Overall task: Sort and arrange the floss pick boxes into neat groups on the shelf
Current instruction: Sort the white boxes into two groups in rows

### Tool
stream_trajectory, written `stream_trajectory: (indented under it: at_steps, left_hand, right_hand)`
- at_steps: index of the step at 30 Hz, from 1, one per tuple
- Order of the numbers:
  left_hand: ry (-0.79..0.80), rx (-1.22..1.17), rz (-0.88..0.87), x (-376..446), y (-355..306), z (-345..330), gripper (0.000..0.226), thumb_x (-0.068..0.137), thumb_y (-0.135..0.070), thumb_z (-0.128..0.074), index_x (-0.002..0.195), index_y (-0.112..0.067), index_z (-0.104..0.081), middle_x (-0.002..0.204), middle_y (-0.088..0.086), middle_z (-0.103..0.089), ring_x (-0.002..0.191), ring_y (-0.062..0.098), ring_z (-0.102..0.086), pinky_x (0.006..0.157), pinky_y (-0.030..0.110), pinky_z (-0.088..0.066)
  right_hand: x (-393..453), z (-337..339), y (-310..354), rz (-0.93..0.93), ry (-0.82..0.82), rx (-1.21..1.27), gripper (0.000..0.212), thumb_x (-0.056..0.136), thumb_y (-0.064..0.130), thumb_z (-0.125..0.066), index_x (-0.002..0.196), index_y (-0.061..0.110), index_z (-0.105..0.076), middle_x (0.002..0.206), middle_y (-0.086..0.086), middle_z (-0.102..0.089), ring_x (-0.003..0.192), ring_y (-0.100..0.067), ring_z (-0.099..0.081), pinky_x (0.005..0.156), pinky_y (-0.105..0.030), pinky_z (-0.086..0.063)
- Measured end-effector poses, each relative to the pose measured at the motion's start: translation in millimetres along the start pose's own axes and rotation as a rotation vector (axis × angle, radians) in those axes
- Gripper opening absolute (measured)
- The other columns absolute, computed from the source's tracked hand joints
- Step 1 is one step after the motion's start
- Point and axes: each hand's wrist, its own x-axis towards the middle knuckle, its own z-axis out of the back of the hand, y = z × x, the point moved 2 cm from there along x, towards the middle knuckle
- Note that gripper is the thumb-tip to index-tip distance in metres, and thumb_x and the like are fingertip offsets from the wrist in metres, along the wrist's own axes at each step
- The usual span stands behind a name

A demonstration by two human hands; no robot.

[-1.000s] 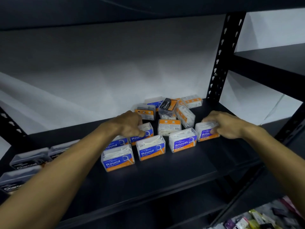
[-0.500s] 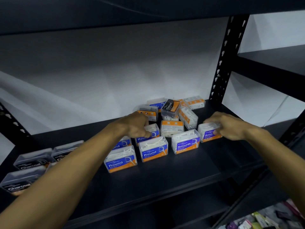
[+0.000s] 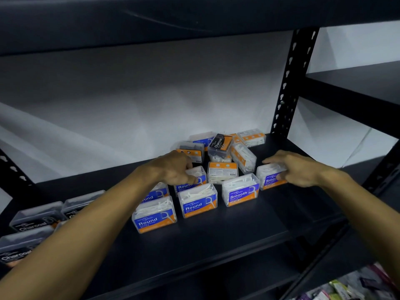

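On the black shelf [image 3: 249,230], floss pick boxes are being grouped: Charcoal boxes [image 3: 34,219] far left, Round boxes [image 3: 154,215] centre. A rear Round box [image 3: 198,177] is being pinched by the left hand [image 3: 175,169]; a Smooth box [image 3: 271,176] is being held in the right hand [image 3: 296,169]. Both should probably be slid squarely, labels forward, beside matching neighbours.

Both forearms reach forward and inward from the lower corners, bare to the wrists. The left hand [image 3: 175,167] lies knuckles up with its fingers curled down and the thumb tip pressed against a box [image 3: 190,180], apparently gripping it. The right hand [image 3: 296,169] is palm down, fingers stretched leftward over the top of another box [image 3: 269,177], thumb on its front face, pinching it.
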Motion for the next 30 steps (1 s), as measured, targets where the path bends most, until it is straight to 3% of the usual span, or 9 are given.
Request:
stream_trajectory:
  at_steps: [8, 12, 15, 18, 22, 25, 27, 30]
  left_hand:
    - [0.002, 0.013, -0.022, 3, -1, 1, 0.041, 0.086, -0.052, -0.064, 0.114, -0.021, -0.066, 0.112, -0.003, -0.068, 0.097, 0.013, -0.064, 0.088, 0.038, -0.055]
    - [-0.035, -0.019, -0.033, 1, 2, 6, 0.044, 0.086, -0.06, -0.059, 0.112, -0.025, -0.067, 0.11, -0.008, -0.069, 0.096, 0.012, -0.064, 0.087, 0.038, -0.055]
    - [-0.137, -0.068, -0.011, 1, 9, 15, 0.044, 0.086, -0.065, -0.053, 0.112, -0.034, -0.068, 0.112, -0.012, -0.068, 0.1, 0.012, -0.062, 0.086, 0.036, -0.053]
    - [-0.298, -0.039, 0.071, 9, 21, 21, 0.031, 0.089, -0.06, -0.055, 0.097, -0.031, -0.066, 0.108, -0.007, -0.068, 0.09, 0.013, -0.06, 0.078, 0.033, -0.051]
    - [-0.369, -0.004, 0.143, 27, 32, 21, 0.037, 0.092, -0.045, -0.059, 0.119, -0.02, -0.061, 0.119, 0.001, -0.067, 0.094, 0.017, -0.061, 0.079, 0.03, -0.05]
    - [-0.355, 0.063, 0.118, 45, 34, 19, 0.054, 0.091, -0.034, -0.064, 0.139, -0.016, -0.046, 0.14, 0.006, -0.053, 0.122, 0.024, -0.053, 0.096, 0.036, -0.045]
    - [-0.317, 0.108, 0.1, 56, 31, 20, 0.064, 0.088, -0.027, -0.067, 0.144, -0.014, -0.038, 0.147, 0.008, -0.045, 0.131, 0.025, -0.045, 0.103, 0.038, -0.04]
    - [-0.294, 0.146, 0.06, 71, 27, 20, 0.058, 0.086, -0.027, -0.069, 0.138, -0.017, -0.044, 0.139, 0.007, -0.051, 0.123, 0.024, -0.05, 0.097, 0.039, -0.044]
  right_hand:
    - [1, 2, 1, 0.043, 0.017, -0.011, 0.051, 0.081, 0.012, -0.065, 0.124, 0.039, -0.056, 0.117, 0.008, -0.052, 0.112, -0.014, -0.05, 0.095, -0.042, -0.045]
    - [1, 4, 3, 0.028, 0.043, -0.055, 0.057, 0.081, 0.02, -0.068, 0.131, 0.039, -0.049, 0.122, 0.01, -0.05, 0.115, -0.013, -0.049, 0.097, -0.04, -0.044]
    - [1, 10, 3, 0.012, 0.047, -0.086, 0.068, 0.08, 0.028, -0.071, 0.139, 0.039, -0.04, 0.13, 0.013, -0.046, 0.118, -0.01, -0.046, 0.096, -0.032, -0.041]
    - [1, 24, 9, 0.032, 0.006, -0.064, 0.068, 0.078, 0.037, -0.07, 0.139, 0.043, -0.039, 0.133, 0.016, -0.047, 0.118, -0.006, -0.045, 0.093, -0.028, -0.04]
    - [14, 39, 30, 0.136, -0.156, -0.008, 0.049, 0.084, 0.039, -0.065, 0.131, 0.038, -0.052, 0.129, 0.013, -0.055, 0.11, -0.004, -0.052, 0.093, -0.034, -0.047]
    - [37, 40, 49, 0.196, -0.257, 0.021, 0.036, 0.089, 0.029, -0.059, 0.124, 0.037, -0.059, 0.125, 0.011, -0.056, 0.11, -0.012, -0.055, 0.09, -0.034, -0.047]
    - [54, 42, 63, 0.234, -0.257, -0.042, 0.035, 0.092, 0.02, -0.054, 0.124, 0.032, -0.06, 0.125, 0.006, -0.054, 0.109, -0.016, -0.054, 0.083, -0.031, -0.045]
    - [81, 44, 83, 0.263, -0.151, -0.224, 0.037, 0.092, 0.016, -0.05, 0.128, 0.024, -0.057, 0.131, -0.001, -0.047, 0.114, -0.022, -0.05, 0.082, -0.032, -0.043]
